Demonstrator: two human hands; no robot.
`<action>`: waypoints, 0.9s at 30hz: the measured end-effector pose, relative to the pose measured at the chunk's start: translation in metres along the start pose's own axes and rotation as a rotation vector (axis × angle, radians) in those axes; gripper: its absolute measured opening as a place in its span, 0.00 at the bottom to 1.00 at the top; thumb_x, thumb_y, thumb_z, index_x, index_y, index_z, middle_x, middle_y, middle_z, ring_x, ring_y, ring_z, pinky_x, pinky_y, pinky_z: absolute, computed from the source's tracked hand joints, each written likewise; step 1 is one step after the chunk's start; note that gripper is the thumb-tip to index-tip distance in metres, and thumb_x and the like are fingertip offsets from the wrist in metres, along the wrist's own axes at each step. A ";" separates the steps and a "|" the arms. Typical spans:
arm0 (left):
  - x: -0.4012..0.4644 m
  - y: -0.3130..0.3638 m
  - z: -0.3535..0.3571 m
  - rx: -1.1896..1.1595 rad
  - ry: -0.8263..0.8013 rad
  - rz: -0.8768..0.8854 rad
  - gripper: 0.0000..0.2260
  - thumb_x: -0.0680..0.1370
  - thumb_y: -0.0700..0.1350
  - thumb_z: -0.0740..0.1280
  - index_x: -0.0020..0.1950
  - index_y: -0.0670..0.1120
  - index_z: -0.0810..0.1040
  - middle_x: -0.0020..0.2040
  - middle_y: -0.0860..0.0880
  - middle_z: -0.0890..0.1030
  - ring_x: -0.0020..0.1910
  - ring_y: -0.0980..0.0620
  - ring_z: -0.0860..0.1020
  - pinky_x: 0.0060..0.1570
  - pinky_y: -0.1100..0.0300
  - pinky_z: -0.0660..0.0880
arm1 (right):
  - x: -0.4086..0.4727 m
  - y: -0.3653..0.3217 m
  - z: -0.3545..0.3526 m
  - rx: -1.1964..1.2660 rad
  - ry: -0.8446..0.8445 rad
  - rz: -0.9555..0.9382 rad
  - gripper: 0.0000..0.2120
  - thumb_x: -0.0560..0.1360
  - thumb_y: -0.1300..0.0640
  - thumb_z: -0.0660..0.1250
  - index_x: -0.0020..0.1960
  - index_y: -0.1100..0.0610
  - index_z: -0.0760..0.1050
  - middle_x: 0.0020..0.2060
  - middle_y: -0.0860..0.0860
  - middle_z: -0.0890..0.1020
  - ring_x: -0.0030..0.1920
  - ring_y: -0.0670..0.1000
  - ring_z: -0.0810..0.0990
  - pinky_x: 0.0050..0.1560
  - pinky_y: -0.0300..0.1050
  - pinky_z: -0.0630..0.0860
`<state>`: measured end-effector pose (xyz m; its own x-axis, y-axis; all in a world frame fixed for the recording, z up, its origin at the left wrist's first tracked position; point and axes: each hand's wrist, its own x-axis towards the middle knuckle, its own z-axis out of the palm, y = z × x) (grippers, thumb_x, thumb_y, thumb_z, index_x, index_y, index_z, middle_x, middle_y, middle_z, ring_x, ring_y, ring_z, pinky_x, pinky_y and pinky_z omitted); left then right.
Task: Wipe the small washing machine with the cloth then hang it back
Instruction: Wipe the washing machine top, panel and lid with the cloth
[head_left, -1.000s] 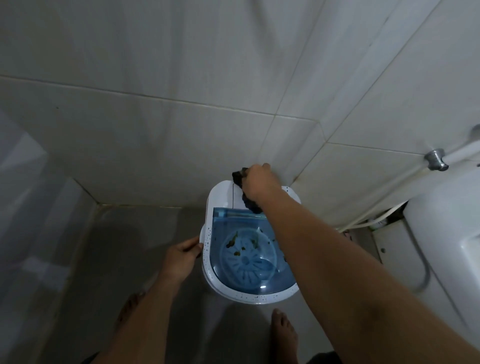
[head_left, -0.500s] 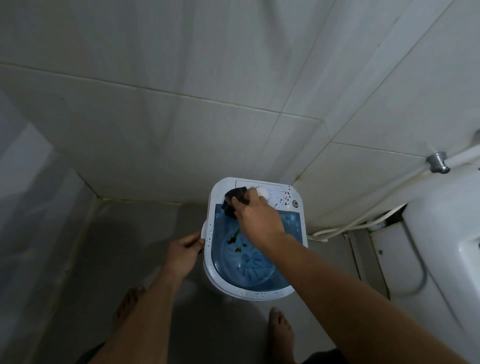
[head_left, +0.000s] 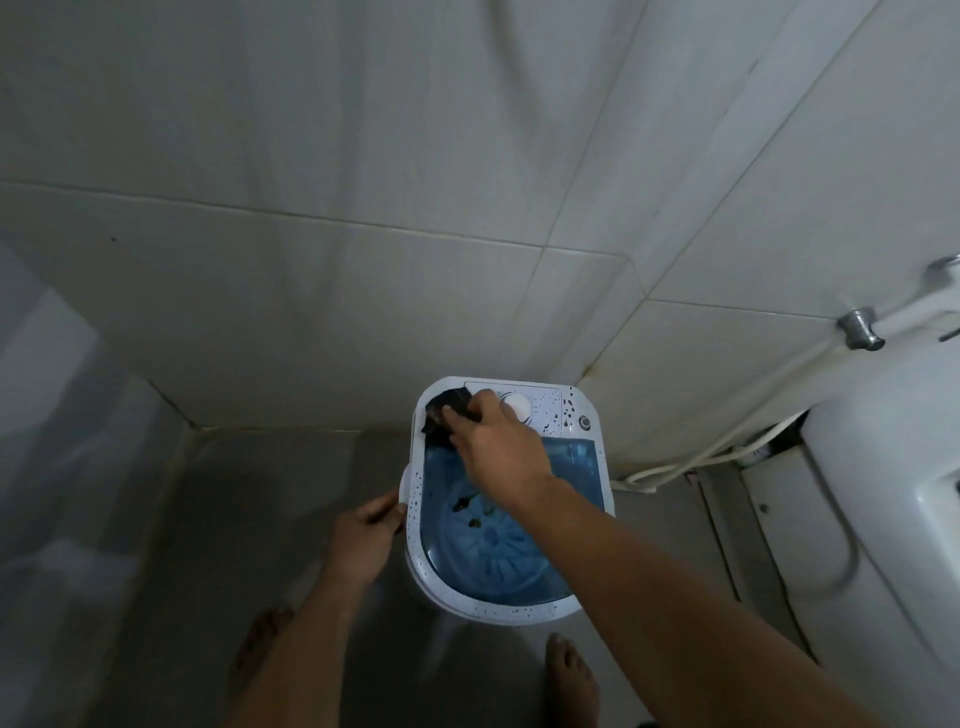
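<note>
The small white washing machine (head_left: 563, 415) with a blue see-through lid stands on the floor in the wall corner. Dark specks dot its rim. My right hand (head_left: 493, 441) holds a dark cloth (head_left: 445, 415) and presses it on the back left corner of the machine's top, beside the white dial (head_left: 517, 407). My left hand (head_left: 366, 535) grips the machine's left side at the rim.
Tiled walls close in behind and to the right. A white hose (head_left: 691, 462) runs along the floor to a metal tap (head_left: 860, 327). A white fixture (head_left: 893, 519) fills the right side. My bare feet (head_left: 569, 680) stand just in front of the machine.
My right hand has carried the cloth from the back middle of the machine's top leftward to its back left corner, uncovering the dial. My left hand stayed on the left side.
</note>
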<state>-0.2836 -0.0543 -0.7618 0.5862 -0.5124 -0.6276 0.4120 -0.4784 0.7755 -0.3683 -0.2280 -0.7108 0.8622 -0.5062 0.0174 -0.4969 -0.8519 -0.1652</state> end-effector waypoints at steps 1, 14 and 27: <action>0.000 0.000 0.000 0.006 0.001 0.001 0.13 0.79 0.38 0.68 0.63 0.45 0.82 0.53 0.46 0.86 0.54 0.47 0.84 0.61 0.51 0.77 | 0.009 0.008 -0.003 -0.020 0.016 0.059 0.22 0.81 0.55 0.64 0.74 0.49 0.68 0.62 0.58 0.71 0.56 0.60 0.75 0.48 0.57 0.81; -0.005 0.004 0.002 0.000 0.012 -0.011 0.13 0.80 0.39 0.68 0.63 0.46 0.82 0.53 0.46 0.87 0.47 0.52 0.84 0.55 0.54 0.77 | 0.053 0.014 -0.006 0.093 0.081 0.261 0.19 0.82 0.51 0.62 0.73 0.48 0.70 0.62 0.57 0.71 0.56 0.60 0.77 0.50 0.55 0.80; -0.005 0.000 0.002 0.049 0.002 0.009 0.13 0.80 0.42 0.67 0.65 0.51 0.81 0.56 0.48 0.85 0.57 0.48 0.83 0.64 0.45 0.75 | 0.089 0.019 -0.032 -0.006 -0.169 0.086 0.18 0.84 0.49 0.59 0.71 0.50 0.74 0.61 0.58 0.71 0.56 0.61 0.77 0.51 0.53 0.76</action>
<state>-0.2879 -0.0533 -0.7593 0.5912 -0.5155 -0.6203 0.3717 -0.5085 0.7768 -0.3045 -0.2937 -0.6813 0.8203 -0.5483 -0.1624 -0.5699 -0.8074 -0.1526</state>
